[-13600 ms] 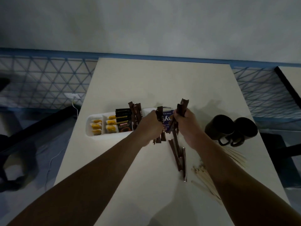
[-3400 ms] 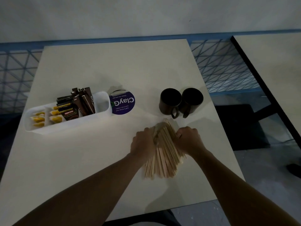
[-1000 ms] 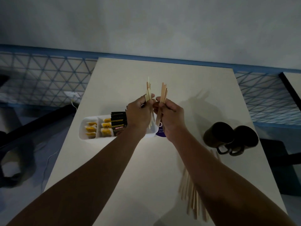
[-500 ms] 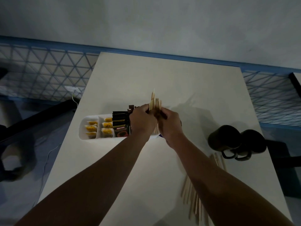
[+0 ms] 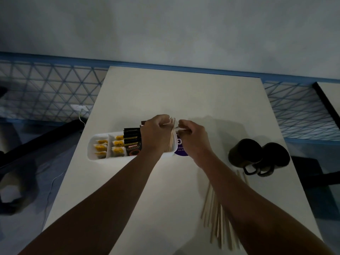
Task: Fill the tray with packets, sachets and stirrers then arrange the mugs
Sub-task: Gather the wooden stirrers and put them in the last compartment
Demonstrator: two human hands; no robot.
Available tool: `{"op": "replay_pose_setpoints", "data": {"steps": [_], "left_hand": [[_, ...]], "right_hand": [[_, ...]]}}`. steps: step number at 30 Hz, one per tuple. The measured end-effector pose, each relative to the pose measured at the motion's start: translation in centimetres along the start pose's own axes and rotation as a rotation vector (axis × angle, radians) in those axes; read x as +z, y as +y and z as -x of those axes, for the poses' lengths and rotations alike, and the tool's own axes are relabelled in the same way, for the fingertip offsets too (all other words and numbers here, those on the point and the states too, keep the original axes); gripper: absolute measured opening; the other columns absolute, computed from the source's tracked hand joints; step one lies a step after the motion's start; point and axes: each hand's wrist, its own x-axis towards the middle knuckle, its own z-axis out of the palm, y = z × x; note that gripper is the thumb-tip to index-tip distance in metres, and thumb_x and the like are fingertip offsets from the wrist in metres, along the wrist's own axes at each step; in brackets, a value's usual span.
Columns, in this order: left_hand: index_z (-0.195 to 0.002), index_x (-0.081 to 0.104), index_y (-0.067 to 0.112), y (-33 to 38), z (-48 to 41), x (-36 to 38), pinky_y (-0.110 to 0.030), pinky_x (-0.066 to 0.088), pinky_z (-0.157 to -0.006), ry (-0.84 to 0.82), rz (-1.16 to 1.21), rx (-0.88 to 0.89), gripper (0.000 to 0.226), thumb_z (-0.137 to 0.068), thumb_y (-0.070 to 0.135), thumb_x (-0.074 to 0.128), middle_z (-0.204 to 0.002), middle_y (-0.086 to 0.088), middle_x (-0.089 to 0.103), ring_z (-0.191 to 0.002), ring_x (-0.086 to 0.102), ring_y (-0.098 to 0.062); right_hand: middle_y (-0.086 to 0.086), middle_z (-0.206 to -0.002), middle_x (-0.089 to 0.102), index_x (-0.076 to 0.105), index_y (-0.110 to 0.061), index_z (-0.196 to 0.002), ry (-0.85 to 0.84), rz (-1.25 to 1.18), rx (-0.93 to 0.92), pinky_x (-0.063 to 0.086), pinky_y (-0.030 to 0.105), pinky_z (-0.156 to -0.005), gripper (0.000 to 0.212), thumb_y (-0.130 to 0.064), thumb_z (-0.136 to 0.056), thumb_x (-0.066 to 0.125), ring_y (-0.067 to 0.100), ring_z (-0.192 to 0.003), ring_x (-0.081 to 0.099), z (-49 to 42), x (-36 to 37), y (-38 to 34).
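Note:
A white divided tray [image 5: 91, 151] lies left of centre on the table. Its left compartments hold yellow sachets [image 5: 100, 147] and the middle one black coffee packets [image 5: 132, 144]. Over the tray's right end, my left hand [image 5: 156, 134] grips a bundle of wooden stirrers [image 5: 172, 137] standing upright in the right compartment. My right hand [image 5: 192, 138] is beside the bundle, its fingertips pinching the stirrers' tops. A loose pile of stirrers [image 5: 218, 216] lies under my right forearm. Two dark mugs [image 5: 258, 156] stand side by side at the right.
A purple round label [image 5: 179, 152] shows just right of the tray, partly hidden by my right hand. The cream table [image 5: 176, 96] ends at a blue-trimmed wall behind. A second table edge [image 5: 327, 100] is at the far right.
Both hands have dropped from above the tray, and the stirrer bundle now stands in the tray's right compartment. The two raised bunches have come together into one.

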Motion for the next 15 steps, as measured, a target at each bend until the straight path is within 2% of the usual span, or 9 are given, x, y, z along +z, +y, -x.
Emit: {"op": "replay_pose_setpoints", "data": {"steps": [2,5,8,11,13,15], "left_hand": [[-0.110,0.072,0.017,0.0,0.6,0.2,-0.024,0.054,-0.083,-0.023,-0.017,0.016,0.023,-0.088,0.021,0.067,-0.103,0.002,0.073,-0.093,0.068,-0.011],[-0.108,0.072,0.015,-0.5,1.9,1.0,-0.035,0.060,-0.080,-0.146,0.002,-0.017,0.023,-0.087,0.021,0.067,-0.103,-0.002,0.073,-0.091,0.070,-0.018],[-0.104,0.072,0.013,-0.9,3.7,2.6,-0.041,0.060,-0.083,-0.262,-0.004,-0.065,0.020,-0.084,0.018,0.071,-0.101,-0.005,0.072,-0.093,0.070,-0.021],[-0.100,0.072,0.013,-1.3,5.7,4.4,-0.044,0.057,-0.087,-0.355,-0.075,-0.079,0.018,-0.082,0.018,0.072,-0.097,-0.006,0.073,-0.093,0.069,-0.023],[-0.101,0.071,0.013,-1.7,7.0,5.4,-0.044,0.056,-0.088,-0.427,-0.120,-0.096,0.021,-0.082,0.021,0.073,-0.096,-0.006,0.073,-0.093,0.069,-0.023],[-0.106,0.069,0.012,-2.1,8.4,6.5,-0.039,0.056,-0.089,-0.492,-0.188,-0.095,0.026,-0.083,0.024,0.074,-0.099,-0.006,0.072,-0.093,0.068,-0.021]], "right_hand": [[-0.002,-0.112,0.071,0.067,-0.019,-0.124,0.018,-0.029,0.026,0.059,0.032,-0.084,0.034,-0.008,-0.094,0.055,0.016,-0.099,0.068,0.4,-0.9,0.8],[0.000,-0.105,0.071,0.069,-0.018,-0.116,0.028,0.000,0.048,0.060,0.031,-0.079,0.025,-0.012,-0.093,0.061,0.016,-0.094,0.069,1.3,-2.4,2.8],[0.000,-0.098,0.073,0.072,-0.018,-0.107,0.076,0.074,0.047,0.060,0.037,-0.080,0.018,-0.015,-0.091,0.064,0.017,-0.089,0.069,2.5,-4.1,5.0],[-0.005,-0.092,0.072,0.074,-0.019,-0.103,0.132,0.136,0.100,0.051,0.026,-0.075,0.016,-0.015,-0.092,0.063,0.013,-0.086,0.067,4.1,-5.8,6.9],[-0.005,-0.097,0.072,0.073,-0.018,-0.107,0.149,0.164,0.134,0.052,0.025,-0.078,0.018,-0.015,-0.092,0.063,0.012,-0.091,0.066,5.3,-7.1,8.1],[-0.004,-0.105,0.071,0.072,-0.018,-0.111,0.174,0.173,0.168,0.052,0.016,-0.072,0.020,-0.016,-0.093,0.062,0.008,-0.088,0.065,6.6,-8.5,9.6]]}}
